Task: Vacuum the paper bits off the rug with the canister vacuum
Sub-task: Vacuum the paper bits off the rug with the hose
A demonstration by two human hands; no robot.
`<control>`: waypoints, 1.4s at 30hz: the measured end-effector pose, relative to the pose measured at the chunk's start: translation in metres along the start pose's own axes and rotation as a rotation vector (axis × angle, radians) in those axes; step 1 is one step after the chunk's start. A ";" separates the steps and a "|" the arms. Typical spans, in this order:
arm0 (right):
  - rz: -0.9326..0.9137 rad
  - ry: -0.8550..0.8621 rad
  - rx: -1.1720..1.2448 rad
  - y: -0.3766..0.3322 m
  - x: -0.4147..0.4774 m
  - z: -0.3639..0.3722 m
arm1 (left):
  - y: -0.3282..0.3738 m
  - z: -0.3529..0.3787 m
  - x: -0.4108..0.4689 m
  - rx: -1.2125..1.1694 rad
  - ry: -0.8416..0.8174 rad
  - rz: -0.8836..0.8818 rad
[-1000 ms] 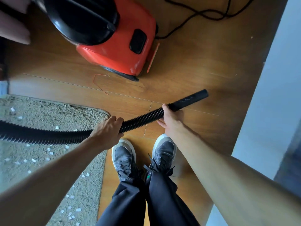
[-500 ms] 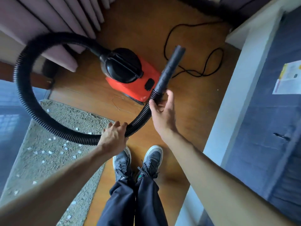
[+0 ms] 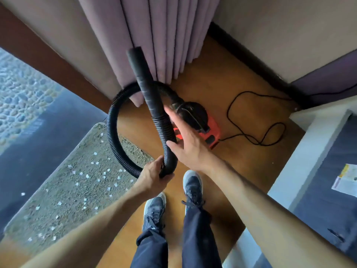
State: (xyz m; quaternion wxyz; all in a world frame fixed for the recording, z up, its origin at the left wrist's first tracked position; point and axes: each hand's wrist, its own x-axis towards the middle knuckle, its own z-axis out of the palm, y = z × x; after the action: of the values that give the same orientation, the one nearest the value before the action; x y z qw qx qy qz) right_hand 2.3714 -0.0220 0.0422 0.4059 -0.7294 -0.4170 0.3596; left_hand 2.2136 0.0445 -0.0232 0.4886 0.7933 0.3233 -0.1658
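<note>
**Hose looped over the floor**

We are gripping the ribbed black hose (image 3: 113, 130) with our left hand (image 3: 152, 176); our right hand (image 3: 185, 144) is spreading straight-fingered beside it. Small white paper bits (image 3: 96, 163) are lying on the beige rug (image 3: 69, 219). The red canister vacuum (image 3: 212, 132) is sitting beyond.

The red canister vacuum (image 3: 212, 136) with a black domed top sits on the wooden floor (image 3: 222, 89). Its black ribbed hose (image 3: 113, 130) loops out over the rug's corner and bends sharply where the left hand (image 3: 152, 176) grips it. From there its smooth nozzle tube (image 3: 143, 78) points up and away. The coarse beige rug (image 3: 63, 200) lies to the left, strewn with small white paper bits (image 3: 96, 163).
</note>
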 end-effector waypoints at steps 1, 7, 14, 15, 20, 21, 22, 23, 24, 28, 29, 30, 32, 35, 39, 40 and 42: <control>-0.020 -0.050 -0.013 -0.002 0.009 0.004 | -0.001 -0.001 -0.002 -0.053 0.016 -0.016; -0.161 -0.262 -0.084 -0.005 0.057 0.024 | -0.007 -0.001 -0.010 -0.338 0.119 -0.167; -0.180 -0.550 -0.075 -0.010 0.086 0.044 | -0.015 0.012 -0.014 -0.660 0.178 -0.363; -0.163 -0.601 -0.063 -0.011 0.090 0.049 | -0.016 0.014 -0.015 -0.720 0.184 -0.382; -0.070 -0.817 0.022 -0.019 0.111 0.070 | -0.019 0.020 -0.030 -0.970 0.260 -0.419; -0.044 -0.852 0.033 -0.019 0.115 0.077 | -0.021 0.021 -0.033 -1.019 0.291 -0.423; -0.019 -0.881 0.043 -0.019 0.119 0.084 | -0.023 0.022 -0.037 -1.065 0.327 -0.428; 0.007 -0.911 0.049 -0.019 0.123 0.091 | -0.025 0.023 -0.040 -1.108 0.365 -0.430; 0.035 -0.939 0.050 -0.019 0.127 0.099 | -0.026 0.024 -0.043 -1.147 0.397 -0.428; 0.230 -1.016 0.075 -0.012 0.132 0.129 | -0.028 0.031 -0.051 -1.253 0.534 -0.391; 0.291 -1.025 0.071 -0.009 0.132 0.136 | -0.029 0.033 -0.053 -1.268 0.576 -0.378; 0.348 -1.032 0.063 -0.005 0.133 0.143 | -0.028 0.034 -0.056 -1.280 0.615 -0.354; 0.430 -1.053 0.028 0.004 0.133 0.156 | -0.030 0.038 -0.060 -1.315 0.658 -0.303; 0.514 -1.093 -0.028 0.019 0.130 0.171 | -0.033 0.048 -0.066 -1.369 0.675 -0.295; 0.629 -1.163 -0.080 0.037 0.118 0.189 | -0.043 0.066 -0.070 -1.402 0.694 -0.308; 0.658 -1.180 -0.086 0.041 0.115 0.192 | -0.045 0.070 -0.070 -1.409 0.695 -0.310; 0.700 -1.223 -0.103 0.047 0.107 0.198 | -0.051 0.077 -0.069 -1.415 0.690 -0.303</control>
State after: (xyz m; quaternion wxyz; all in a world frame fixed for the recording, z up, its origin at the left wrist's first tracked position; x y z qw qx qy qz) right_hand 2.2579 0.1172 -0.1006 -0.0758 -0.5063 -0.3277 0.7941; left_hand 2.1323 -0.0319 -0.0528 0.7203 0.2493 0.5889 0.2688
